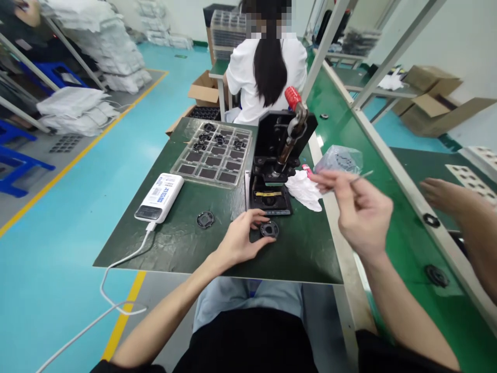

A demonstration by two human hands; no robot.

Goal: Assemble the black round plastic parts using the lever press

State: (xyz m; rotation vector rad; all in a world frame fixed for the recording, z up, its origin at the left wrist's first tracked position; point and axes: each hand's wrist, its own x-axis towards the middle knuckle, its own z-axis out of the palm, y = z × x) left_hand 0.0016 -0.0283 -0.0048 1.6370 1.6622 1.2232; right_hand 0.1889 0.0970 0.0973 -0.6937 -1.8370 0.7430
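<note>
My left hand (243, 238) rests on the dark green table, its thumb and fingers closed around the edge of a round black plastic part (269, 229). Raised over the table's right edge, my right hand (359, 207) pinches a thin stick-like tool (363, 176); its exact kind is unclear. Beyond my left hand stands a black hand press (272, 202) with a red-gripped lever (293, 97) and a yellow strip across its base. Another round black part (205, 219) lies flat left of my left hand. Crumpled white cloth or tissue (305, 190) sits beside the press, near a small pink item (306, 171).
A clear compartment tray (229, 177) holds several black parts at the back left. A white power bank (161, 197) with a cable lies nearer. Along the right runs a green conveyor (392, 217) carrying parts and a plastic bag (339, 158). Another person's hand (446, 199) reaches in; a co-worker sits ahead.
</note>
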